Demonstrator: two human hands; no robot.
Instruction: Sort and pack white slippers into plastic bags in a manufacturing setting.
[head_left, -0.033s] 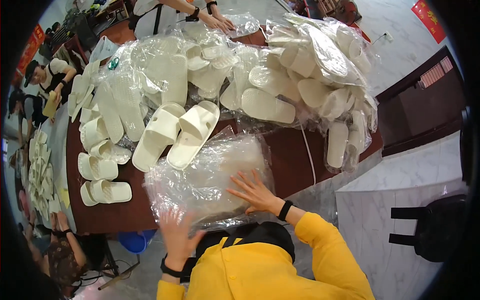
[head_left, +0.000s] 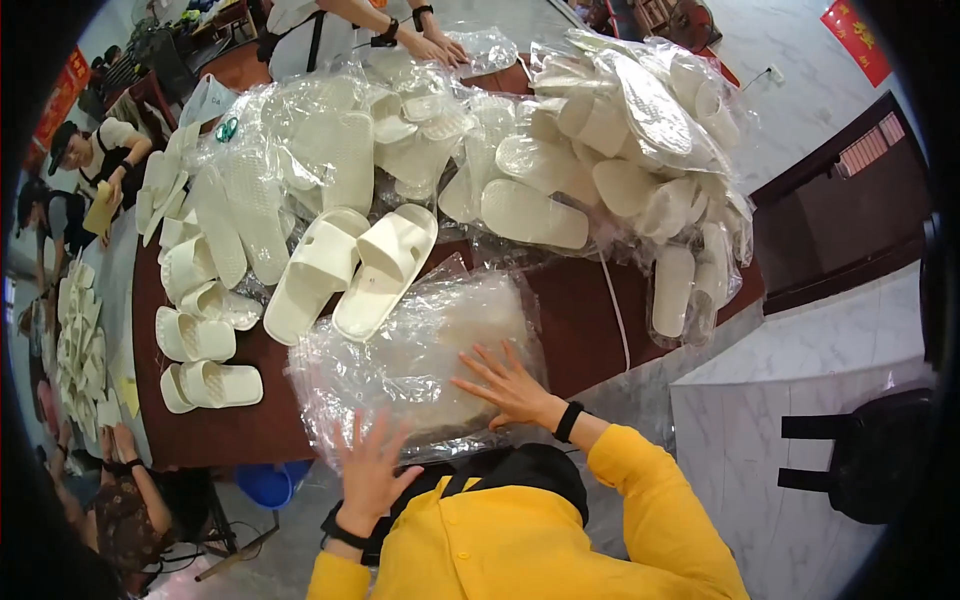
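A stack of clear plastic bags (head_left: pixel 400 345) lies at the table's front edge. My right hand (head_left: pixel 515 390) rests on its right part, fingers spread and holding nothing. Over the near left corner of the stack is my left hand (head_left: pixel 370 470), its fingers apart and slightly blurred; I cannot tell whether it touches the plastic. Just beyond, a left white slipper (head_left: pixel 312 270) and a right white slipper (head_left: pixel 388 268) lie side by side, their near ends at the stack's far edge. Neither slipper is bagged.
Bagged slippers (head_left: pixel 650 130) are heaped along the far side of the brown table (head_left: pixel 590 310). Loose slippers (head_left: pixel 200 335) stand at the left. Green-handled scissors (head_left: pixel 227 129) lie among the bags. A co-worker's hands (head_left: pixel 435 45) reach in from the far side. A blue bucket (head_left: pixel 268 485) is below.
My left hand has shifted slightly to the right, its fingers still spread. My right hand stays on the plastic bags, and the slippers lie where they were.
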